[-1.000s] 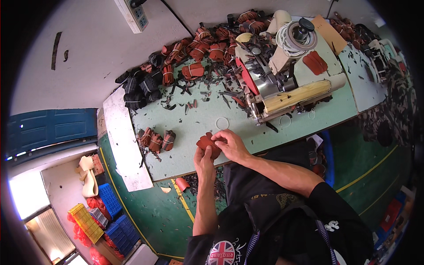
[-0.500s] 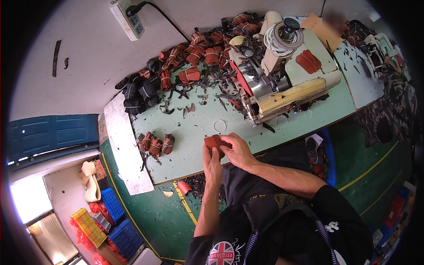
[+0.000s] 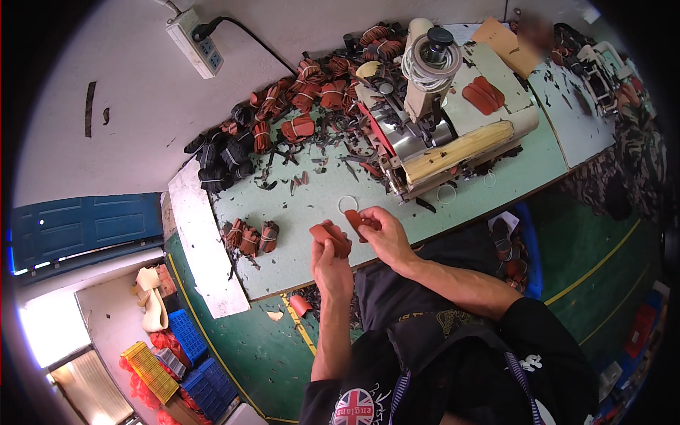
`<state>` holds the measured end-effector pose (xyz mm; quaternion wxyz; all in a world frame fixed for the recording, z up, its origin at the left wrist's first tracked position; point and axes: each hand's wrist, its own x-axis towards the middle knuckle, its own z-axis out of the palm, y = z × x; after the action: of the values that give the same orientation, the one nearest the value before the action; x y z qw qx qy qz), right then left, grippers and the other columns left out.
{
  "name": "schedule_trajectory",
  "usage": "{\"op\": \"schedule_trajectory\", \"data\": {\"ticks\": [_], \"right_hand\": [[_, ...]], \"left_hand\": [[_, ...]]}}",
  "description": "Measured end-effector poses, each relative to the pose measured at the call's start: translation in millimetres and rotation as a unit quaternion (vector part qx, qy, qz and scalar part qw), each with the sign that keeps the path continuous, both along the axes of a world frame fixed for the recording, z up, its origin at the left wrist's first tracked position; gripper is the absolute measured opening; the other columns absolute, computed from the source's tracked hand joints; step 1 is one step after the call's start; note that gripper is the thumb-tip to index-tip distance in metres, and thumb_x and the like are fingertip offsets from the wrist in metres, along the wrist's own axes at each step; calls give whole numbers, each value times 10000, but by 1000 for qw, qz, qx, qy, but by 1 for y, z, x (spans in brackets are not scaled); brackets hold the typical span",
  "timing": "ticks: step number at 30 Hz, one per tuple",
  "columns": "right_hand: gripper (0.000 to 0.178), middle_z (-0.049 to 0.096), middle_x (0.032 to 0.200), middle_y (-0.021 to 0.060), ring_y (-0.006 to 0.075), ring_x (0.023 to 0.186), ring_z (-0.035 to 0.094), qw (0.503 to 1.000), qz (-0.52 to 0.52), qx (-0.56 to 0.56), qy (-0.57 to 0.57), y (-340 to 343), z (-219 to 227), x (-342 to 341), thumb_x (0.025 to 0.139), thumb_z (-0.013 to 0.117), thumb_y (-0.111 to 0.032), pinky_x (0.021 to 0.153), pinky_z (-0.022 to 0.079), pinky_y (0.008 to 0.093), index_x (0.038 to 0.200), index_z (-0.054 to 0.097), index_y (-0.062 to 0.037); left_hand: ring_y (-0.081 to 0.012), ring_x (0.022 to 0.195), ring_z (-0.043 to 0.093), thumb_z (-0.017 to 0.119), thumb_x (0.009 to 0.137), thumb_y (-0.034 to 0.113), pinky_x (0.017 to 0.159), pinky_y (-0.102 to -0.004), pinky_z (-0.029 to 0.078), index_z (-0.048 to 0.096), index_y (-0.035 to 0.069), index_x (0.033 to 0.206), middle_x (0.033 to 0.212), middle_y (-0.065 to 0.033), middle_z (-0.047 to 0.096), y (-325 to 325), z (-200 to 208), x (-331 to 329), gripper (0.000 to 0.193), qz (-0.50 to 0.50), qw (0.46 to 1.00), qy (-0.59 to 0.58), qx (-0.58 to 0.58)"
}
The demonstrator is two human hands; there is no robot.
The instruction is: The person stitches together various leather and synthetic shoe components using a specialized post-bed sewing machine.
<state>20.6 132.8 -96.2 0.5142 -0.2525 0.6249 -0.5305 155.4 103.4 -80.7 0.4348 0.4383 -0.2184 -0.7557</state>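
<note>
At the green table's (image 3: 304,207) near edge, left hand (image 3: 331,275) and right hand (image 3: 389,244) each grip something.
The left thumb and fingers clamp a red-brown stack (image 3: 331,240), flat with rounded corners; just beside it, the right ones pinch a narrower-looking red-brown piece (image 3: 353,219), tilted.

The left hand (image 3: 330,268) and right hand (image 3: 383,239) are held pinched, just apart, by the surface's near edge (image 3: 273,292).
</note>
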Motion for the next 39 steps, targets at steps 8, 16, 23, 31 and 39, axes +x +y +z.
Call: {"op": "schedule_trajectory", "data": {"ticks": [8, 16, 23, 31, 39], "right_hand": [[386, 645, 1125, 149, 211, 1043, 604, 997, 60, -43, 4, 8, 10, 7, 1005, 451, -218, 923, 465, 314, 1308, 533, 6], [408, 524, 1266, 182, 277, 1163, 516, 994, 106, -4, -8, 9, -9, 3, 966, 504, -197, 1002, 405, 360, 1318, 448, 0], [496, 521, 1114, 188, 362, 1032, 510, 854, 232, -85, 457, 23, -9, -41, 758, 634, -74, 956, 415, 435, 1221, 495, 38], [640, 442, 1298, 237, 425, 1292, 368, 914, 153, -209, 312, 27, -49, -34, 689, 473, 109, 1100, 309, 469, 1317, 408, 4], [563, 468, 1286, 226, 413, 1239, 424, 914, 150, -226, 301, 34, -51, -32, 771, 524, 51, 1063, 349, 460, 1321, 446, -32]], "left_hand": [[-164, 1236, 455, 399, 1018, 145, 1038, -311, 345, 383, 32, 1419, 1344, -72, 489, 9, -4, -25, 417, -50, 993, -102, -20], [-205, 1250, 455, 389, 907, 53, 1050, -302, 363, 294, 73, 1488, 1381, -87, 446, 24, -9, -34, 589, -119, 986, -114, -13], [-380, 1372, 332, 507, 820, -58, 1131, -413, 291, 199, -21, 1493, 1493, -253, 300, 20, -26, -23, 741, -239, 718, -501, -419], [-453, 1295, 397, 558, 829, 15, 1069, -478, 375, 302, -102, 1408, 1386, -287, 389, 22, -64, -38, 644, -260, 638, -515, -510], [-429, 1305, 367, 581, 856, 111, 1069, -510, 347, 282, -74, 1425, 1363, -275, 381, 28, -67, -33, 669, -300, 559, -553, -541]]}}
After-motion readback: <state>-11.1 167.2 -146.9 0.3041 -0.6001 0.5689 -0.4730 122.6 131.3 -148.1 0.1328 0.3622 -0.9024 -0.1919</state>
